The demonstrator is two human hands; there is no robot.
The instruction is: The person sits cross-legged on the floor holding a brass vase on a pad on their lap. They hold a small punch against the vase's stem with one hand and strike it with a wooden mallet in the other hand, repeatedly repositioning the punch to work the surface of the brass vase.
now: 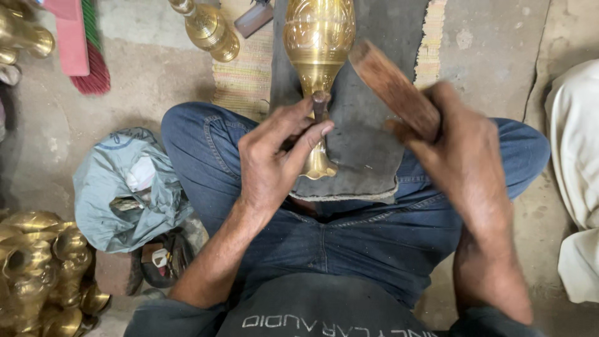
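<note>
A shiny brass vase (318,43) lies lengthwise on a dark grey cloth (362,125) spread over my crossed legs in blue jeans. My left hand (274,156) is closed around a short dark metal punch (320,106), whose tip rests on the vase's narrow stem. My right hand (465,156) grips a brown wooden mallet (390,84), held raised and blurred just right of the punch. The vase's flared foot (318,167) shows below my left fingers.
Another brass vessel (209,28) lies on a woven mat (246,75). Several brass pieces (43,274) are piled at the lower left. A crumpled grey bag (128,187) sits by my left knee. A red-bristled brush (87,56) lies on the concrete floor. White cloth (577,175) is at the right edge.
</note>
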